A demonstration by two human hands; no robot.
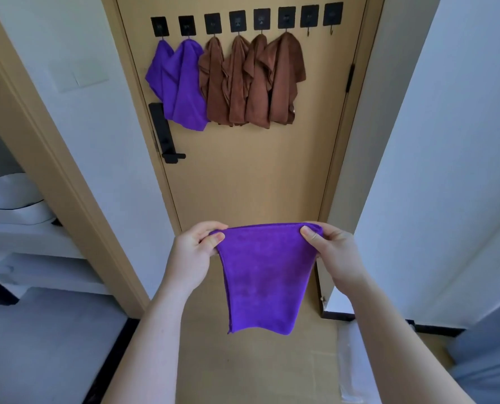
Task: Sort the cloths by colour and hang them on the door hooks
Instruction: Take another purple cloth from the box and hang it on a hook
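A purple cloth (263, 275) hangs spread between my hands, low in front of the tan door (243, 176). My left hand (193, 258) pinches its top left corner and my right hand (333, 255) pinches its top right corner. A row of black hooks (237, 21) runs across the top of the door. Two purple cloths (178, 83) hang on the two leftmost hooks. Several brown cloths (254, 83) hang on the hooks to their right. The two rightmost hooks (320, 18) carry nothing.
A black door handle (164, 135) sits below the purple cloths at the door's left edge. White walls flank the door on both sides. White shelves (24, 228) with a folded white item stand at the left. A black hinge (350, 78) is on the right frame.
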